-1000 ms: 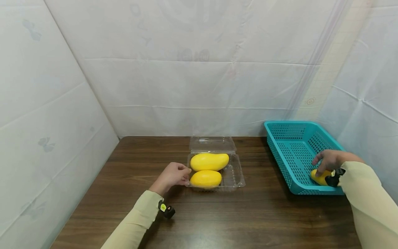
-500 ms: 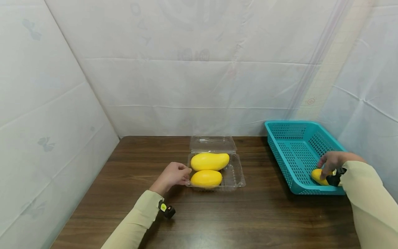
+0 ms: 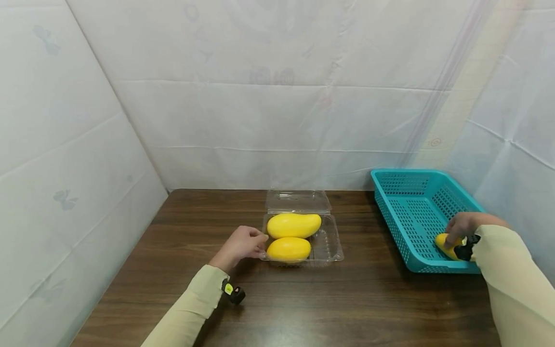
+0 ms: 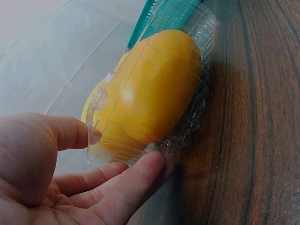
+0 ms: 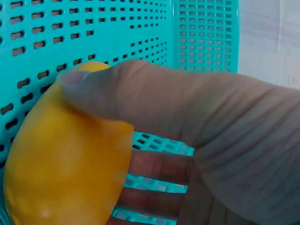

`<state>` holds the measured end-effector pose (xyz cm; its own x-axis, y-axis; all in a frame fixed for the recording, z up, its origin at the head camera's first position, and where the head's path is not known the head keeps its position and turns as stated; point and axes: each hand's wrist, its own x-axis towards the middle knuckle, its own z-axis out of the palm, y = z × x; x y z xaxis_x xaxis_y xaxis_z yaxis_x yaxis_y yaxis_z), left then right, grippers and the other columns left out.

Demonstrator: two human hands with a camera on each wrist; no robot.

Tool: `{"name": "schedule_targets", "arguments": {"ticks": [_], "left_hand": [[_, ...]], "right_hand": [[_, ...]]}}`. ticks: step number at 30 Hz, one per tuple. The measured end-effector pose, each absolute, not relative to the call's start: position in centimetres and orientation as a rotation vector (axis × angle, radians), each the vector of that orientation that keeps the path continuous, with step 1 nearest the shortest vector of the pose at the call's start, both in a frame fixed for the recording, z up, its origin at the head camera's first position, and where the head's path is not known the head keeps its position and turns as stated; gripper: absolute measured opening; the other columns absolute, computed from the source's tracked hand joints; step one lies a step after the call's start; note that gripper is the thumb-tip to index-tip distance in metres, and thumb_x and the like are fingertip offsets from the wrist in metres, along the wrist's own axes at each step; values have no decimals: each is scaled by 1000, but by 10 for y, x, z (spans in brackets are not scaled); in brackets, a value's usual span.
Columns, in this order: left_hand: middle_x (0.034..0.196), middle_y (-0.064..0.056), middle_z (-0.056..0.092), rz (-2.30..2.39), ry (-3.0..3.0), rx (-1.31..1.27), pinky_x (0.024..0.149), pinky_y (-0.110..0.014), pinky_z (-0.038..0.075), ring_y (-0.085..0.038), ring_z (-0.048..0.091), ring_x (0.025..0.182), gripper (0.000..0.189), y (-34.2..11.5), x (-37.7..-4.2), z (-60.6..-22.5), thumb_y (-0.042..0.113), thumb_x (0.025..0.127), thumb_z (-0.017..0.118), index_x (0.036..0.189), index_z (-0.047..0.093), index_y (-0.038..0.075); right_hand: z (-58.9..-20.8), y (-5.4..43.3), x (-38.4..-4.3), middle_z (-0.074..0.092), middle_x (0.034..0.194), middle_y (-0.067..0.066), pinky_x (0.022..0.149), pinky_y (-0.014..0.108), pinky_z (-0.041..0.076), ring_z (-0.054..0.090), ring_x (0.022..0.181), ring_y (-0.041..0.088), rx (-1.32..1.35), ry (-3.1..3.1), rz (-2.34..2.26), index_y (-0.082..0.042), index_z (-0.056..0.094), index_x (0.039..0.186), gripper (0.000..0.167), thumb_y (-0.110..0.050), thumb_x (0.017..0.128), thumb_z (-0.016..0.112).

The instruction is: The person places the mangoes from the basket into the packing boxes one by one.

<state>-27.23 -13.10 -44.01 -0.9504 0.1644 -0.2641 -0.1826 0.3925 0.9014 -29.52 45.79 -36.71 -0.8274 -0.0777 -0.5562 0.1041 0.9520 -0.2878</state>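
At the middle of the table, a clear plastic clamshell box (image 3: 324,243) stands with its lid folded back. Two yellow mangoes lie in its left part: a far one (image 3: 294,225) and a near one (image 3: 288,249). My left hand (image 3: 243,245) pinches the box's near left corner, thumb on the rim and fingers underneath, as the left wrist view shows. Over at the right, my right hand (image 3: 465,225) reaches into a turquoise basket (image 3: 401,224) and grips another mango (image 5: 65,154) near its front wall. The thumb lies across that mango, with the fingers around its other side.
The dark wooden table (image 3: 329,303) ends against a white sheeted wall (image 3: 243,120) at the back. More white sheeting (image 3: 65,144) stands at the left and right. The raised basket rim surrounds my right hand.
My right hand's fingers have come down and closed around the mango in the basket. The left hand and the clamshell box stay in place; the view has shifted slightly.
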Motion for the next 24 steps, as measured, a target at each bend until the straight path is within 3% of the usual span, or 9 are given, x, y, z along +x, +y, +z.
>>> {"name": "schedule_targets", "arguments": {"ticks": [4,14,17,21,24], "left_hand": [[95,-17,67,1579,2337,-18,72,-31,66,-17,71,73,29,-131,-274,-441,18,100,65,115,70,-6],[95,-18,67,1577,2336,-16,71,-31,66,-18,71,73,30,-132,-273,-440,20,100,66,115,70,-6],[95,-17,67,1571,2339,-19,71,-31,66,-18,71,74,30,-132,-273,-440,20,100,66,115,70,-6],[95,-17,67,1573,2334,-21,72,-31,66,-19,70,75,30,-132,-273,-440,20,100,66,115,69,-6],[95,-17,66,1580,2331,-20,71,-32,66,-19,70,75,30,-132,-272,-440,20,100,65,115,69,-6]], "right_hand": [[-367,457,-295,60,120,36,82,54,59,58,104,46,44,2515,-354,18,54,129,76,-32,80,84],[-369,459,-294,63,113,30,79,51,59,58,97,40,97,2506,-397,19,54,127,79,-37,80,84],[-369,460,-296,68,107,25,80,50,59,61,95,37,60,2531,-410,17,60,122,70,-35,81,84],[-368,463,-299,70,97,14,76,41,59,61,87,26,-23,2566,-455,9,69,108,45,-28,85,80],[-364,464,-299,70,95,13,74,38,59,62,84,22,-66,2579,-508,10,69,109,41,-25,88,77]]}}
